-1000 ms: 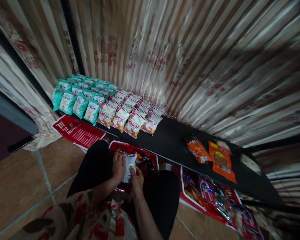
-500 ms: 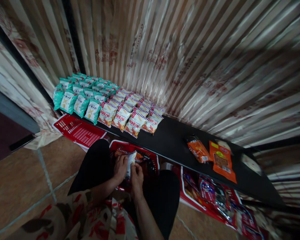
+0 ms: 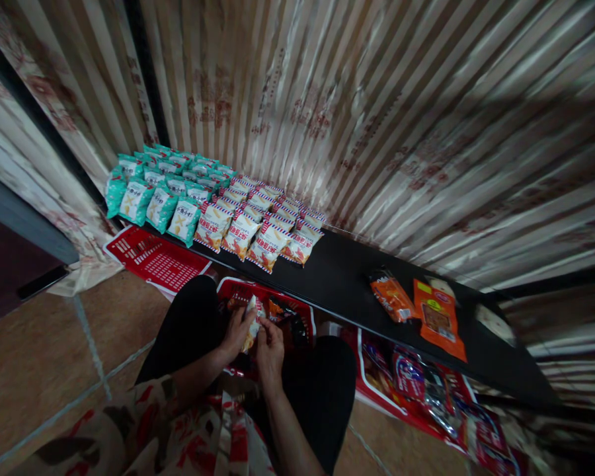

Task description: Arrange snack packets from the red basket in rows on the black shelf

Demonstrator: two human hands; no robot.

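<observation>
Two hands (image 3: 252, 337) near a black shelf (image 3: 337, 268), striped curtains (image 3: 317, 99) behind.

Teal bags (image 3: 183, 219) — "小鱼小…" — last character unclear.

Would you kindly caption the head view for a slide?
Left hand and right hand hold a white packet over a red plastic basket beside a black shelf.

head view: dim overall, low contrast. soft pale sheen on the curtain (image 3: 327, 99), light source out of frame. deep shadow under the black shelf (image 3: 347, 271) and at the lower right corner. wide-lens stretch and smear toward the edges. print on small packs soft, hands slightly grainy.
</observation>
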